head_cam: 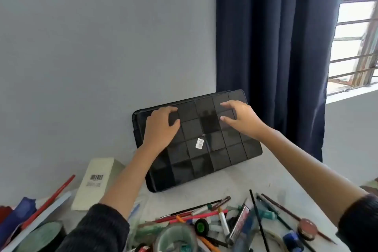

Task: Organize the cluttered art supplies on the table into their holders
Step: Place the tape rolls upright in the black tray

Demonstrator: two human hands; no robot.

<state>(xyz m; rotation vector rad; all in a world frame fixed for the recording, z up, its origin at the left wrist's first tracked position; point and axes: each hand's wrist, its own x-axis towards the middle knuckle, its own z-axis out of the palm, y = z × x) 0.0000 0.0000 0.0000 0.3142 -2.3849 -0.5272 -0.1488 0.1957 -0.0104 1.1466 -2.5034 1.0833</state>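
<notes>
Head view: two hands on one black organizer [204, 155], at the back of the desk [266, 180] by the wall.
Glossy, gridded in squares, one white sticker [199, 143]. Left hand [161, 129] fingers bent against it, grip unclear; right hand [240, 117] fingers spread, tips touching it.
</notes>
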